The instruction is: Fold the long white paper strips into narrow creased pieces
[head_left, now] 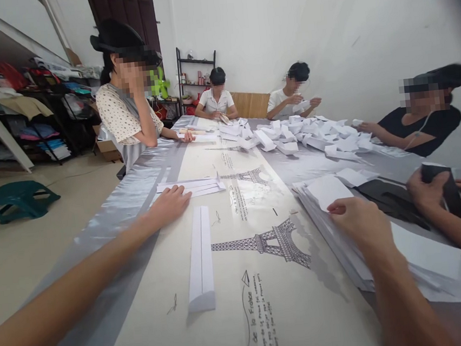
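My left hand [173,204] lies with its fingers flat on white folded paper strips [205,187] at the left of the patterned table cover. Closer to me, another long folded paper strip [199,257] lies alone on the cover, its centre line showing. On the right, my right hand [361,223] is closed, with thumb and finger pinching the edge of a white paper sheet [328,192] at the top of a paper stack [321,224]. Part of that stack is hidden under my right wrist.
A co-worker's hands [432,191] hold a black item close by on my right. A heap of folded white papers [292,134] covers the table's far right. Other people sit or stand around the table. A green stool [21,197] stands on the floor at left.
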The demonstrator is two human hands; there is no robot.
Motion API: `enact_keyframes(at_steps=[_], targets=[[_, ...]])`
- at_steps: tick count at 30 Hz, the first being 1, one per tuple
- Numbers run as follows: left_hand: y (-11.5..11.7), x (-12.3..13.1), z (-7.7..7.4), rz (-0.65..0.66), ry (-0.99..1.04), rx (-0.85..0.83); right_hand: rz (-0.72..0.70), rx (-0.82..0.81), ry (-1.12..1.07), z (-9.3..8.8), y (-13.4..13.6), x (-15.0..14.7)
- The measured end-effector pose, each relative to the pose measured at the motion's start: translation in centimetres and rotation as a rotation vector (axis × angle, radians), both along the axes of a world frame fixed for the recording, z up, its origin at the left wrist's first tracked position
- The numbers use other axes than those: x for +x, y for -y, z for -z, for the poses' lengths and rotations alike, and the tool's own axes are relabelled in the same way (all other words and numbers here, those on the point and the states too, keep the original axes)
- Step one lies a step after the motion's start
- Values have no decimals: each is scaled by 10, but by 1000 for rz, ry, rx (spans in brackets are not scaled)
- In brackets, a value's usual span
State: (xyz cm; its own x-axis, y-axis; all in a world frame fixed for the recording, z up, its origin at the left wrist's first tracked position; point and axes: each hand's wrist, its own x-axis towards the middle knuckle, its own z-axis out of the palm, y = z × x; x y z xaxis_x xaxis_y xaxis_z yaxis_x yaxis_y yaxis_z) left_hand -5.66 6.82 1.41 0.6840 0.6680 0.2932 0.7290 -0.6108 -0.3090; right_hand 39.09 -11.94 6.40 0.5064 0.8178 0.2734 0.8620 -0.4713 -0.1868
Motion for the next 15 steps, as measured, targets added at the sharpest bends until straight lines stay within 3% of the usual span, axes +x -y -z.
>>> enact_keyframes(at_steps=[4, 10, 12, 15], targets=[[-6, -1, 1, -39, -16, -54, 42, -34, -32, -4, 0, -7], [-4, -1, 10, -65, 105, -104, -46, 74, -135, -4, 1, -11], [0, 0, 14, -86, 163, -58, -56, 156, -143, -7, 3, -15], [20, 6, 12, -71, 305, -35, -156, 428, -114, -16, 6, -33]])
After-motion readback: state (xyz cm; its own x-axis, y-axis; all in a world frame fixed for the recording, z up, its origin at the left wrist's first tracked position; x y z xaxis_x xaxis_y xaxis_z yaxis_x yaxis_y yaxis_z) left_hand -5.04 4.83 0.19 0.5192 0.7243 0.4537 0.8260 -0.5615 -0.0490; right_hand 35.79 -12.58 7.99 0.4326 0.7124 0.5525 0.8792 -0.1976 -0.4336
